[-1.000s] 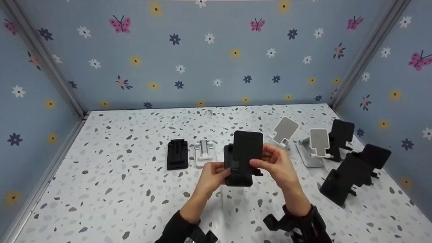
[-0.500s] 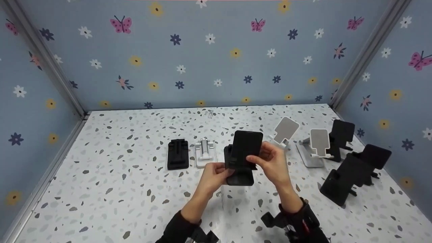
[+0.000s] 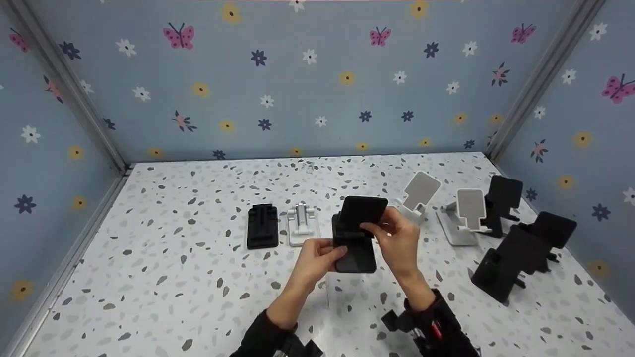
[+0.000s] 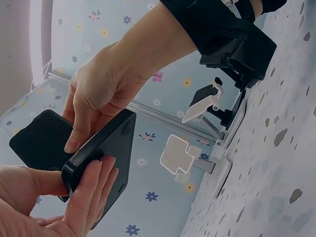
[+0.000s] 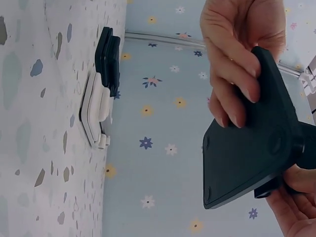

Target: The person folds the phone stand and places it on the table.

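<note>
The left hand (image 3: 316,261) grips the base (image 3: 358,259) of a black stand (image 3: 349,233); the right hand (image 3: 398,243) pinches its plate (image 3: 363,209) (a folded white stand (image 3: 301,229) lies nearby).

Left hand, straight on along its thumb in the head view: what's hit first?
The left hand meets the black phone stand it pinches. Beyond that, probably the right hand, though depth is hard to judge from here.

head view: high, forward-down over table (image 3: 163,277) | wrist views: close, low, turned sideways | wrists share: held black stand (image 5: 252,153)
</note>
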A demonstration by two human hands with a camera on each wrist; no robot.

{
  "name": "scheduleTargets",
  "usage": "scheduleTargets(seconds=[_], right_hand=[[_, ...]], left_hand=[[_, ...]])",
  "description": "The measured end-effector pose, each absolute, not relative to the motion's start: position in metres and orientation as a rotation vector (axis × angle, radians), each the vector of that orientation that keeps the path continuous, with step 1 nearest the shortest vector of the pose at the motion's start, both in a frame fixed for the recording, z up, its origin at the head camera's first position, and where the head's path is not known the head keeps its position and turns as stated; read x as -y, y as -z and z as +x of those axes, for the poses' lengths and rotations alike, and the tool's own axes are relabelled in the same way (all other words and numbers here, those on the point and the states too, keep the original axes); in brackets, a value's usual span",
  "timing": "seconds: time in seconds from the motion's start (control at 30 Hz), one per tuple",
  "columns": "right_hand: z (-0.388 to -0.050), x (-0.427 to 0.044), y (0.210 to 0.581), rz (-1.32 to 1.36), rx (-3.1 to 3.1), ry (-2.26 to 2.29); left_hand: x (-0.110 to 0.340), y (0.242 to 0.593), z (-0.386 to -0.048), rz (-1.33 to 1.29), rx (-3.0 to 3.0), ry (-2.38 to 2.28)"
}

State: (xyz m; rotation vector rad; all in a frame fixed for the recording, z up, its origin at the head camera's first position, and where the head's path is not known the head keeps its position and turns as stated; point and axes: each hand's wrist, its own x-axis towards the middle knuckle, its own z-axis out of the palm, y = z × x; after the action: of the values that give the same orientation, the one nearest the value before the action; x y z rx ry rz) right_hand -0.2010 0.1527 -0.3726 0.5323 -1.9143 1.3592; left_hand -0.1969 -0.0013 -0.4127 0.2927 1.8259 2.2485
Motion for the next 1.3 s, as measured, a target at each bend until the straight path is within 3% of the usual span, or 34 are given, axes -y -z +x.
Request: scheduleTargets(seconds=[0.3,0.73,1.3], right_hand=[[-0.223,-0.165,0.398,0.527,1.829,-1.184],[-0.228,-0.167,0.403,0.537,1.802,-1.087],[-0.199,-0.174,0.354,0.579,1.921,-0.966]], left_hand=[[-0.003,0.411,-0.194,0.274,-1.771,-2.256],[-0.005,0.411,-0.192,0.271,-1.767,-2.25],[-0.002,0.411,-0.194,0.236,-1.81,-2.244]])
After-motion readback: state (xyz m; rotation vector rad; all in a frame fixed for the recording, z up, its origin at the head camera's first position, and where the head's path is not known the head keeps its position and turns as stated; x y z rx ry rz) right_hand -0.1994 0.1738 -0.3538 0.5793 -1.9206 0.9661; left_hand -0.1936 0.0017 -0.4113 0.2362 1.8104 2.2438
